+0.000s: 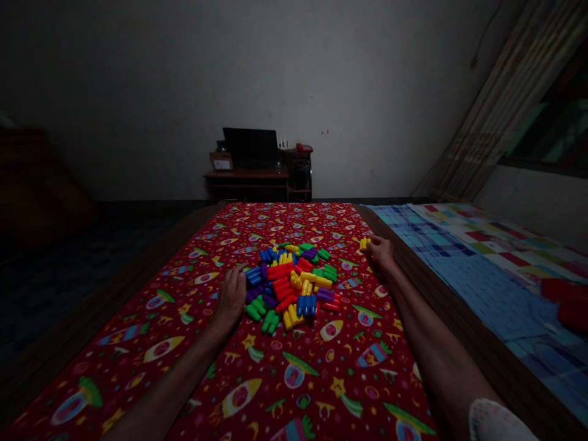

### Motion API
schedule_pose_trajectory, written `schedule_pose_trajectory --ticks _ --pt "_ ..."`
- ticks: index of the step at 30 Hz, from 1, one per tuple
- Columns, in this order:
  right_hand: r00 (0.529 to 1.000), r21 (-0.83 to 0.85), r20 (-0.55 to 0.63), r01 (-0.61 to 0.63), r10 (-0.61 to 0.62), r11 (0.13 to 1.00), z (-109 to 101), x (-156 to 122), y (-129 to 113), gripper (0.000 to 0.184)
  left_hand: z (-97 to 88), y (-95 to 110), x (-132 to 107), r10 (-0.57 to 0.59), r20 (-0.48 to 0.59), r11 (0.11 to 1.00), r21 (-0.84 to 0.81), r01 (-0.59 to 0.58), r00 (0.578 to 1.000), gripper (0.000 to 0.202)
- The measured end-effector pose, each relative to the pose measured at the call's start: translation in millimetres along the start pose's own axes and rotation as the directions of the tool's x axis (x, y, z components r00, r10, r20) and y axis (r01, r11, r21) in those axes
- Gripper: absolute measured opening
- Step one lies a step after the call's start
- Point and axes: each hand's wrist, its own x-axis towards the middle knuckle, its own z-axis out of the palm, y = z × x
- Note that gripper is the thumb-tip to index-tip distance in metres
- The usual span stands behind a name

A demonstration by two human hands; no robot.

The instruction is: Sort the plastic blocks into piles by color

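A heap of plastic toy building blocks [281, 286] in red, yellow, blue, green and purple lies on a red cloth [294, 349] printed with rockets and stars. At the heap's left edge rests my left hand [231, 295], its fingers stretched forward beside a blue block [253, 276]; it appears to hold nothing. Off to the right, apart from the heap, my right hand [381, 252] is closed on a yellow block [364, 244], pinched between thumb and fingers near the cloth's right side.
A brown border [390, 223] runs along the cloth. To the right lie a blue checked sheet [482, 288] and a red item [572, 312]. By the far wall stands a desk [250, 174] with a dark monitor [251, 146]. A curtain [500, 98] hangs at the right.
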Motion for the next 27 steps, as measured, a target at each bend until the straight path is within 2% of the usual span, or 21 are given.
schedule_pose_trajectory --ticks 3,6,7,8,9,10,11,12,13,14,15,16,18,21,22,24,27 --pt "0.996 -0.133 -0.079 -0.057 0.047 0.990 -9 5 6 0.036 -1.3 0 0 0.001 0.011 1.000 0.007 -0.001 1.000 0.045" --pt "0.988 -0.227 -0.152 -0.007 -0.028 0.974 -7 1 -8 0.038 -3.0 2 0 0.010 0.032 1.000 0.019 -0.010 0.999 0.046" --pt "0.989 -0.213 -0.123 0.055 -0.083 0.975 -4 -3 -18 0.037 -3.1 3 -1 0.013 0.036 1.000 0.022 -0.014 0.999 0.046" --pt "0.989 -0.175 -0.046 0.128 -0.137 0.976 0 -8 -30 0.036 -2.9 3 -1 0.016 0.037 1.000 0.025 -0.017 0.999 0.046" --pt "0.978 -0.125 0.086 0.201 -0.192 0.971 4 -16 -43 0.034 -2.5 2 -1 0.018 0.033 0.999 0.027 -0.019 0.999 0.046" --pt "0.935 -0.075 0.258 0.270 -0.243 0.960 9 -25 -57 0.032 -2.0 2 -1 0.020 0.028 0.999 0.027 -0.021 0.999 0.046" --pt "0.851 -0.044 0.450 0.324 -0.271 0.945 14 -35 -70 0.029 -1.7 2 -2 0.023 0.025 0.999 0.027 -0.024 0.999 0.046" --pt "0.730 -0.031 0.620 0.387 -0.286 0.922 19 -47 -83 0.027 -1.5 1 -2 0.026 0.025 0.999 0.025 -0.027 0.999 0.045" --pt "0.610 -0.044 0.741 0.460 -0.280 0.887 24 -59 -94 0.024 -1.6 1 -2 0.029 0.028 0.999 0.023 -0.030 0.999 0.045" --pt "0.515 -0.074 0.817 0.543 -0.262 0.837 28 -71 -102 0.021 -1.9 1 -3 0.031 0.030 0.999 0.022 -0.032 0.999 0.045" --pt "0.462 -0.116 0.854 0.620 -0.241 0.776 31 -82 -109 0.017 -2.3 2 -3 0.035 0.035 0.999 0.021 -0.036 0.999 0.045" --pt "0.445 -0.163 0.866 0.680 -0.227 0.715 33 -91 -113 0.015 -2.9 2 -3 0.038 0.039 0.999 0.022 -0.039 0.998 0.046" --pt "0.450 -0.218 0.866 0.732 -0.218 0.645 36 -101 -116 0.014 -3.9 4 -3 0.044 0.048 0.999 0.027 -0.045 0.998 0.046" --pt "0.465 -0.187 0.852 0.699 -0.241 0.690 33 -92 -114 0.021 -4.5 5 -3 0.044 0.059 0.998 0.032 -0.046 0.997 0.047" --pt "0.495 -0.178 0.830 0.672 -0.258 0.719 30 -84 -111 0.023 -4.5 5 -3 0.043 0.062 0.999 0.031 -0.045 0.997 0.047" --pt "0.625 -0.205 0.728 0.591 -0.283 0.780 22 -64 -103 0.024 -4.4 6 -3 0.039 0.061 0.999 0.024 -0.041 0.997 0.046" --pt "0.849 -0.314 0.471 0.416 -0.240 0.853 8 -35 -81 0.027 -4.5 5 -1 0.044 0.069 0.999 0.014 -0.045 0.997 0.044"
